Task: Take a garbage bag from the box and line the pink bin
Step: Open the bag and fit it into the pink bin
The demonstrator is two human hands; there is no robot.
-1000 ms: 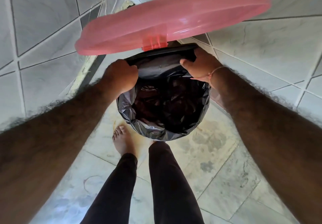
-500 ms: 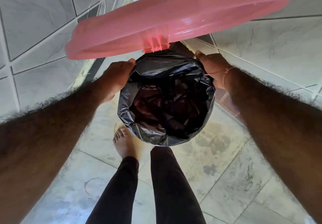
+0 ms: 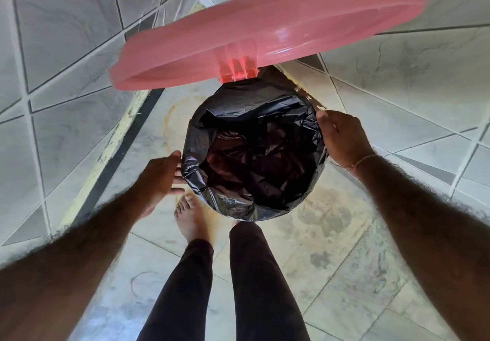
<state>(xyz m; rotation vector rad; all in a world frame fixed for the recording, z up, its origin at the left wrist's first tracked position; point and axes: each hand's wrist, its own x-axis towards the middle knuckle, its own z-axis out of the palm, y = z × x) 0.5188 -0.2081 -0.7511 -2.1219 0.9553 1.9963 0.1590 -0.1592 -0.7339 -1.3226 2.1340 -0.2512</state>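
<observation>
The pink bin's lid (image 3: 265, 35) stands raised on its hinge above the opening. A black garbage bag (image 3: 254, 155) sits inside the bin, folded out over the whole rim and hiding the bin's body. My left hand (image 3: 159, 178) is at the bag's left side with its fingers spread, the fingertips just touching the plastic. My right hand (image 3: 342, 139) is cupped around the bag's right edge, with the thumb on top and the fingers hidden behind the plastic. The bag box is not in view.
The bin stands in a corner between two grey tiled walls (image 3: 66, 48), on a stained tile floor (image 3: 331, 234). My bare left foot (image 3: 191, 218) and dark-trousered legs (image 3: 254, 274) are right in front of the bin.
Both hands have slid from the back of the rim near the hinge down along the sides. The bag now lies folded over the whole rim, and my left hand has opened.
</observation>
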